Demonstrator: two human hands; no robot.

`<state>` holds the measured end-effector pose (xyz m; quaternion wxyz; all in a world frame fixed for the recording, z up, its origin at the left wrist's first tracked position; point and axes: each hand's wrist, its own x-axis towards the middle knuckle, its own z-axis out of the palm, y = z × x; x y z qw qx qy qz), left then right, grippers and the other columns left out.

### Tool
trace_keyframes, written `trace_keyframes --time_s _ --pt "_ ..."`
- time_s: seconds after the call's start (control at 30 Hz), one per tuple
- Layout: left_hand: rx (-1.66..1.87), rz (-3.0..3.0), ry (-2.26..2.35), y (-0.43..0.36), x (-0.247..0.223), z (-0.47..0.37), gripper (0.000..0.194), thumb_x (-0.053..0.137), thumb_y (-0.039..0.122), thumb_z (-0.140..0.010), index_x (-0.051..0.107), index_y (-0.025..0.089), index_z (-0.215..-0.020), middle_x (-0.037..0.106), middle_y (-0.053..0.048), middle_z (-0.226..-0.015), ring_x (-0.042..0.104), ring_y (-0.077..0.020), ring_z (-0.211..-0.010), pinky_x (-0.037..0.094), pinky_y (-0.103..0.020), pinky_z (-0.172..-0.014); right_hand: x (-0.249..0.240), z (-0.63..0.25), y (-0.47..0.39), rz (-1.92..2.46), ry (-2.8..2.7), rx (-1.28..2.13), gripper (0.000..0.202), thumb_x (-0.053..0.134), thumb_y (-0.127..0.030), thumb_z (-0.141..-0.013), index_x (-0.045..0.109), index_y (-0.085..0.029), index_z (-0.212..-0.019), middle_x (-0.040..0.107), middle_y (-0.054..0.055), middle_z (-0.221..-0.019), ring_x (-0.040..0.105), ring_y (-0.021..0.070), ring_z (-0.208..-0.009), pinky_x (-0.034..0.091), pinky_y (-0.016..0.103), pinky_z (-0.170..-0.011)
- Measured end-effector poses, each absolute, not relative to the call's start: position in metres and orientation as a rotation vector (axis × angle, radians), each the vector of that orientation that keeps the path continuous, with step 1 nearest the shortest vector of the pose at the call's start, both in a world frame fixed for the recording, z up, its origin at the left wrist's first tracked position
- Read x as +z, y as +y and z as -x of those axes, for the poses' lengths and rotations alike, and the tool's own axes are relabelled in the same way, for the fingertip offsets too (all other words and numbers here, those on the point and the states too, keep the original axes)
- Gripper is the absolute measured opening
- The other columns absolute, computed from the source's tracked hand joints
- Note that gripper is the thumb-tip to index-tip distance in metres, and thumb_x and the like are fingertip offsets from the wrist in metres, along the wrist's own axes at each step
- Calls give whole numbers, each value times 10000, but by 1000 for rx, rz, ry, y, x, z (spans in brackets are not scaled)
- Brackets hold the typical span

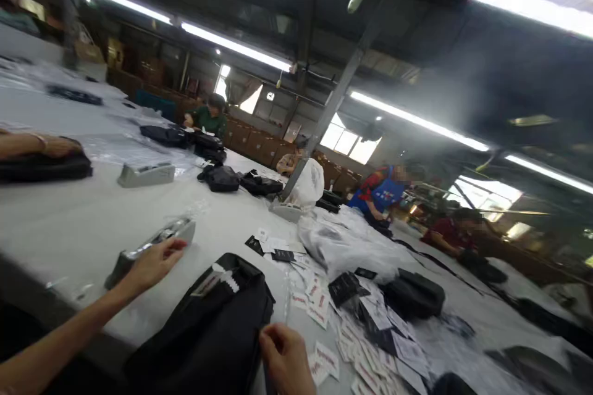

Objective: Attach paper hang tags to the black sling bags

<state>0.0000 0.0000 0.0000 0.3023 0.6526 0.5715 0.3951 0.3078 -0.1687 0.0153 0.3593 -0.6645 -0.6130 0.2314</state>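
Near the left part of the tabletop's (69, 216) near edge, a dispenser (160, 234), with the left hand (155, 261) at its right end: forearm reaching in over that edge, palm downward, fingers bent and close together, grip narrow; impossible to tell whether touching the dispenser or holding anything. To the right, lying across the near edge, the black bag (217, 327), with a white slip (227, 282) near its far end. Probably light for its bulk, soft and floppy, slightly slippery, hardly fragile; likely to sag if lifted from one point, so best taken by the far end or by both sides. Against its right side, the right hand (287, 355): thumb and forefinger closed together, apparently pinching the bag's edge, other fingers curled. Farther right on the tabletop, scattered cards (318, 305).
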Motion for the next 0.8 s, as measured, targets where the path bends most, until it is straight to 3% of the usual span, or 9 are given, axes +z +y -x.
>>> trace_keyframes --time_s 0.1,0.17,0.27,0.37,0.5,0.63,0.8 --pt "1064 -1969 1243 -2 47 -47 398 458 493 -795 664 206 -979 696 -28 -1030 619 -210 -957 453 -261 -838 24 -295 -145 1714 -1501 474 232 507 -325 -804 674 -179 -735 655 23 -660 572 167 -630 387 242 -603" --pt "893 -2079 1122 2 60 -79 397 451 507 -802 685 204 -910 712 -21 -932 621 -188 -878 439 -240 -781 25 -288 -131 1704 -1444 428 256 502 -356 -813 682 -180 -764 662 27 -667 577 170 -626 393 244 -596" --pt "698 -2060 1213 14 49 -118 381 480 485 -768 684 170 -705 680 -31 -684 602 -178 -700 395 -241 -633 22 -282 -116 1678 -1368 393 270 489 -368 -821 687 -185 -812 681 31 -701 601 176 -646 413 243 -603" --pt "651 -1971 1303 26 21 -138 359 538 467 -706 641 155 -562 631 -44 -578 584 -188 -636 354 -253 -571 18 -279 -104 1666 -1345 348 258 488 -348 -816 688 -187 -807 694 37 -728 624 183 -678 429 244 -622" --pt "630 -1841 1296 33 -6 -143 314 629 473 -609 636 160 -596 621 -21 -574 570 -175 -603 340 -241 -530 12 -274 -91 1687 -1383 292 241 486 -319 -815 688 -193 -778 699 38 -730 630 184 -678 428 245 -613" --pt "642 -1714 1186 35 -20 -141 160 661 280 -541 608 163 -635 594 19 -572 541 -139 -572 354 -218 -515 3 -270 -82 1751 -1432 248 230 474 -296 -832 685 -204 -821 704 43 -781 634 193 -719 423 253 -613" --pt "654 -1556 1029 37 -30 -138 165 595 160 -539 581 152 -703 550 44 -559 497 -99 -509 347 -198 -480 2 -268 -79 1871 -1488 157 240 432 -246 -869 666 -212 -826 693 41 -804 630 207 -762 424 276 -657"
